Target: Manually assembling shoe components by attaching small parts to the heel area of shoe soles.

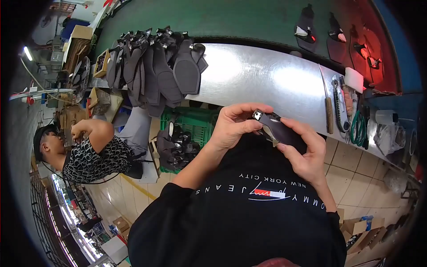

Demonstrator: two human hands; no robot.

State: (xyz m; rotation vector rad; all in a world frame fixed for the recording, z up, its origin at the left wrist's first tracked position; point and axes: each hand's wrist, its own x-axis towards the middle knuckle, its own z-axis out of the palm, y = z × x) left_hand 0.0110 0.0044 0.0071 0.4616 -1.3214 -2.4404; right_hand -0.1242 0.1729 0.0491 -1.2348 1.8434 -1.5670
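Note:
In front of my chest I hold a dark shoe sole (288, 134) in both hands. At its left end is a small glossy black part with a bright highlight. My left hand (231, 126) pinches that end between thumb and fingers. My right hand (307, 153) grips the broad end, its fingers along the far edge and its thumb on the near side. A pale patch shows on the underside, between the hands. To the left, a heap of similar dark soles (187, 74) with glossy black parts lies on the metal bench (262, 75).
Beyond the bench runs a green conveyor belt (249, 20), with soles (306, 33) on it under red light at right. A wooden-handled tool (329, 113), a utility knife (340, 104) and green-handled scissors (358, 128) lie at right. A green crate (202, 122) stands below; a person (100, 153) sits left.

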